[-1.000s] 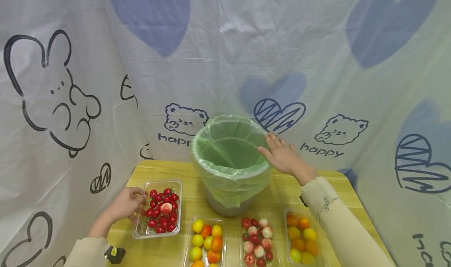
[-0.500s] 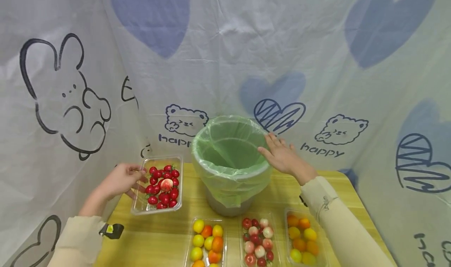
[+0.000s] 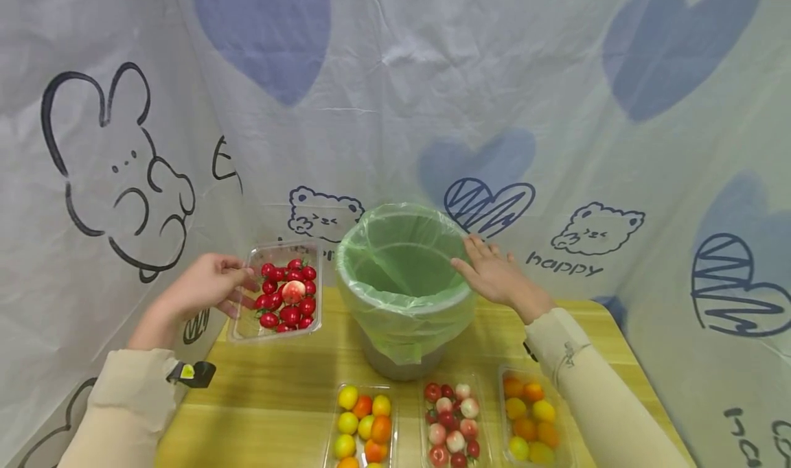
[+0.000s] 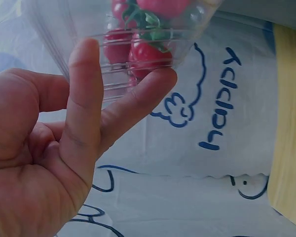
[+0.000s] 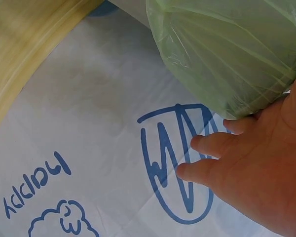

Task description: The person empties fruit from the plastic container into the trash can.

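Note:
My left hand point(image 3: 213, 286) grips the left side of a clear plastic tray point(image 3: 281, 252), which hangs above the table, left of the bin. In the tray are several red cherry tomatoes point(image 3: 290, 313) and one pink-and-white, peach-like fruit point(image 3: 293, 291). The left wrist view shows the fingertips point(image 4: 160, 79) under the tray's ribbed wall, below tomatoes with green stems. A grey bin point(image 3: 402, 370) lined with a green plastic bag point(image 3: 386, 327) stands at the table's middle. Fingers outstretched, my right hand point(image 3: 494, 274) rests at the bin's right rim.
Along the front of the wooden table point(image 3: 247, 385) stand three clear trays of fruit: a yellow-and-orange one point(image 3: 394, 447), a red-and-pink one point(image 3: 480, 385), and another yellow-and-orange one point(image 3: 503, 372). White printed curtains point(image 3: 383, 145) enclose the table's back and sides.
The left hand has lifted the tray of cherry tomatoes off the table and raised it toward the bin's rim height. The right hand has stayed at the rim.

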Demonstrator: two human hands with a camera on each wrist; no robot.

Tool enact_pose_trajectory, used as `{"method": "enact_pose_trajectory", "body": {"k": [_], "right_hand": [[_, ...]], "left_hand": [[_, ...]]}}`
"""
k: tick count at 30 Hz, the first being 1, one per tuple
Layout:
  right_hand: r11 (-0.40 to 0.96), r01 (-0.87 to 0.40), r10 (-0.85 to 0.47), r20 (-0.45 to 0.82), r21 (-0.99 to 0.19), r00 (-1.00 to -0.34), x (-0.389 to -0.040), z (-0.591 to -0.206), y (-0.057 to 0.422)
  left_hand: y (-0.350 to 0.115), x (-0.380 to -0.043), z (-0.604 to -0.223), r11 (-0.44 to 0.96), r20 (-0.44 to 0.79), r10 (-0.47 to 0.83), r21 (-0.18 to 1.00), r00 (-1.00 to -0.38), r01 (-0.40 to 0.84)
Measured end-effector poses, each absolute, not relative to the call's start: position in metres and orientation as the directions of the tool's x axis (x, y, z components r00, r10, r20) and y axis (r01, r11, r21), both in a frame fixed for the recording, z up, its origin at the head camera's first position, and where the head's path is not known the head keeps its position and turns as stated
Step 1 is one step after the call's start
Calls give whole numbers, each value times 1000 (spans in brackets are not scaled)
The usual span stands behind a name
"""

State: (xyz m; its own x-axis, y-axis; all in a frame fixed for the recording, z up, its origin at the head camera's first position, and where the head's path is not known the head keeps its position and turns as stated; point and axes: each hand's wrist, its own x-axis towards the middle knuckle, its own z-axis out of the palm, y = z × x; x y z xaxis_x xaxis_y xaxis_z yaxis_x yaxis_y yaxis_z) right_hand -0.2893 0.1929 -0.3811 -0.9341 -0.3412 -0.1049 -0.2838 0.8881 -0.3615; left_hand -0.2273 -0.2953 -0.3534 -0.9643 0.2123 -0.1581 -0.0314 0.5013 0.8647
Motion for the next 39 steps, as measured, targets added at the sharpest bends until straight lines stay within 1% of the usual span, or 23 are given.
{"method": "enact_pose_trajectory", "body": {"k": [7,13,26,39], "right_hand": [[891,-280,-337,-108,-358,-935,-291,-383,198],[891,-273,-334,-119,-363,-935,-292,-385,198],[891,-263,-326,-118,-370,-938,-291,-389,201],[891,-279,-337,-112,-357,-935,-293,-384,197]], "left_hand": [[-283,-244,-337,508,-142,213,861,-967,-15],[-267,-259,-327,519,-154,208,854,-966,-25],[-225,-283,-300,512,-114,206,859,-972,7],[-178,-305,-299,460,-62,182,888,-981,29]]}}
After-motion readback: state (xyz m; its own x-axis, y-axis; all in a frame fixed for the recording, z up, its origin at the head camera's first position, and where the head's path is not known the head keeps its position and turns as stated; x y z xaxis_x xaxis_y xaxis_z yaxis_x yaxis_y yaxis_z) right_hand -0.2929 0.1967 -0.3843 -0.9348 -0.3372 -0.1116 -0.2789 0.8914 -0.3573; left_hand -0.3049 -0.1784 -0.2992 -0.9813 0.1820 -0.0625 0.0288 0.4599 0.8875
